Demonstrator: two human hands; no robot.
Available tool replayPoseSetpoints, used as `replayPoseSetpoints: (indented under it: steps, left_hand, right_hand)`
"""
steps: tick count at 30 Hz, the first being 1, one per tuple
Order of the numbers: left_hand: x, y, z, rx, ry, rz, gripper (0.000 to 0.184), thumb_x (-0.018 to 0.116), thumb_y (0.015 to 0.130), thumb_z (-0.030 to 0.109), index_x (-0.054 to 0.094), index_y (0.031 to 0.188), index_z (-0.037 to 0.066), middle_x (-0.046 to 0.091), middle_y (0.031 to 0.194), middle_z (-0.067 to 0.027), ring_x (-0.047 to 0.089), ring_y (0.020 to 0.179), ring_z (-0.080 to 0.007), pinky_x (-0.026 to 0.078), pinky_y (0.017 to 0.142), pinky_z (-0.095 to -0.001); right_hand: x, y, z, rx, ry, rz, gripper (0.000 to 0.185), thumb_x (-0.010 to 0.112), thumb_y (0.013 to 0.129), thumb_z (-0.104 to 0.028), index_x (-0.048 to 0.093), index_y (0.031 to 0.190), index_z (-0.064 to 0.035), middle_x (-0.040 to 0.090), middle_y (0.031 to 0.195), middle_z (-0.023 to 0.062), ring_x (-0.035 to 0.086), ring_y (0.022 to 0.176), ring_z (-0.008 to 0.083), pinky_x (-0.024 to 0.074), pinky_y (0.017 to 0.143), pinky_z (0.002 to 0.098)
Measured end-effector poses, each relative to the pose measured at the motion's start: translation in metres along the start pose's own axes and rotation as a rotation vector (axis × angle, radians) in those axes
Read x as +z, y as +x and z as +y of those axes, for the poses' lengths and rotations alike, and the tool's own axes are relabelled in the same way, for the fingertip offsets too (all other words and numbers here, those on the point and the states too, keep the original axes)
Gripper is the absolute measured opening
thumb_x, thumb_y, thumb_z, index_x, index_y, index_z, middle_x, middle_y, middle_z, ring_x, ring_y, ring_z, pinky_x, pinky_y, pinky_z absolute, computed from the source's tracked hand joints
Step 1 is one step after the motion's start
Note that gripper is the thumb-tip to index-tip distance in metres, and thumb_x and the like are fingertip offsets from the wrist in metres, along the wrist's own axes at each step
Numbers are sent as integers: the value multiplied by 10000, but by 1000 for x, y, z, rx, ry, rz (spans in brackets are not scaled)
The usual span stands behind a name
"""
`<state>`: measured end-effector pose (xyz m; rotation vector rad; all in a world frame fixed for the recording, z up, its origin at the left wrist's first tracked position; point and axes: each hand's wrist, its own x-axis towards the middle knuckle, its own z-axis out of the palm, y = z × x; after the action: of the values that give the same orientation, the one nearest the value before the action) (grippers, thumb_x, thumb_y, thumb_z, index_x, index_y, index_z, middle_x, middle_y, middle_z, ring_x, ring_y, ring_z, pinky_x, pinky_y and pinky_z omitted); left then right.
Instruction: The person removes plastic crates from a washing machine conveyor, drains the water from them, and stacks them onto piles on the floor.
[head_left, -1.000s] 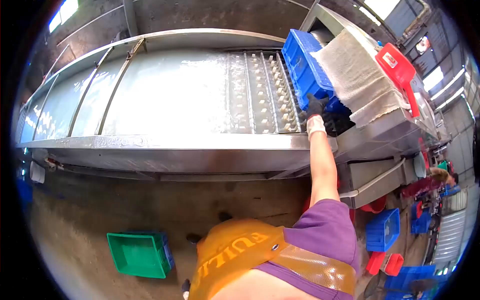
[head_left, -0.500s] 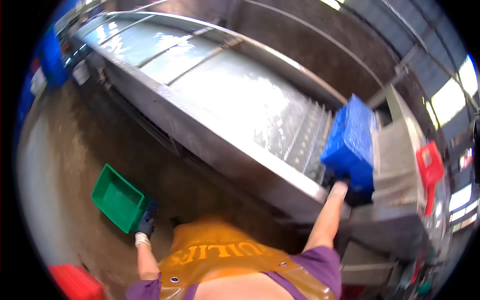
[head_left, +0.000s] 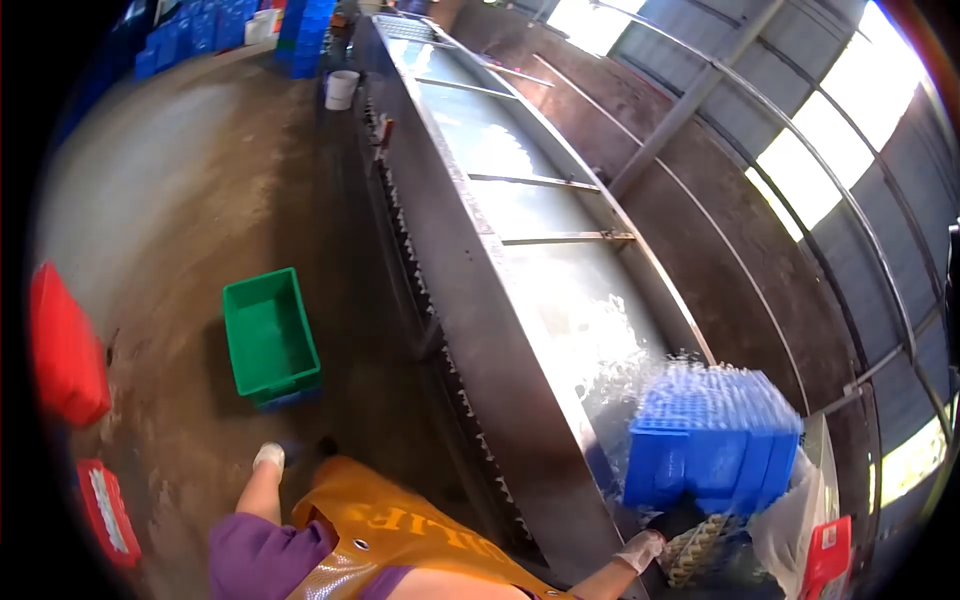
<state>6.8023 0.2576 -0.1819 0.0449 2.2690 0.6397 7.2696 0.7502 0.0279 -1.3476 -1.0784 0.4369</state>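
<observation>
A blue plastic crate point(head_left: 715, 465) is tipped at the near end of the long metal water tank point(head_left: 500, 320), with water splashing around its far side. My right hand point(head_left: 672, 522), in a dark glove, grips the crate's near lower edge; most of its fingers are hidden. On the wet floor to the left stands a green crate point(head_left: 270, 335), with something blue showing under its near end. My left hand point(head_left: 285, 455), also dark-gloved, is just short of the green crate and apart from it. Its fingers blend into the dark floor.
Red containers point(head_left: 65, 345) stand at the far left. A white bucket point(head_left: 341, 90) is beside the tank's far part, near stacked blue crates point(head_left: 312, 38). Metal bars cross the tank. A red scoop-like tool point(head_left: 828, 555) lies at the lower right.
My left hand has let go of the green crate, which now stands on the floor. The blue crate has tilted, and water splashes beside it. My view has turned left.
</observation>
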Motion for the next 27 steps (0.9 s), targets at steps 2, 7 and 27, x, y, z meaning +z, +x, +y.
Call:
replayPoseSetpoints:
  steps: [2,7,27]
  left_hand:
    - [43,98,-40,271,176,50,541,544,776,408,519,1178,46,526,1196,-161,507,1079,-288,410,896,-372]
    - [15,36,81,386,-533,-53,482,635,754,331,526,1102,15,583,1017,-122,553,974,-195,451,834,-307]
    - [8,100,115,168,-1622,172,156,599,705,91,574,833,6,581,770,-121,585,733,-256,500,683,-379]
  right_hand:
    - [30,-31,-50,-63,235,45,334,674,739,-122,532,968,74,593,888,161,545,783,222,477,691,348]
    - [101,-80,-164,-451,47,-414,351,577,671,21,533,1017,61,599,889,128,552,760,197,474,683,329]
    - [236,-164,-70,-813,-395,-908,464,656,788,-225,466,1132,24,517,1094,193,501,1014,334,415,881,365]
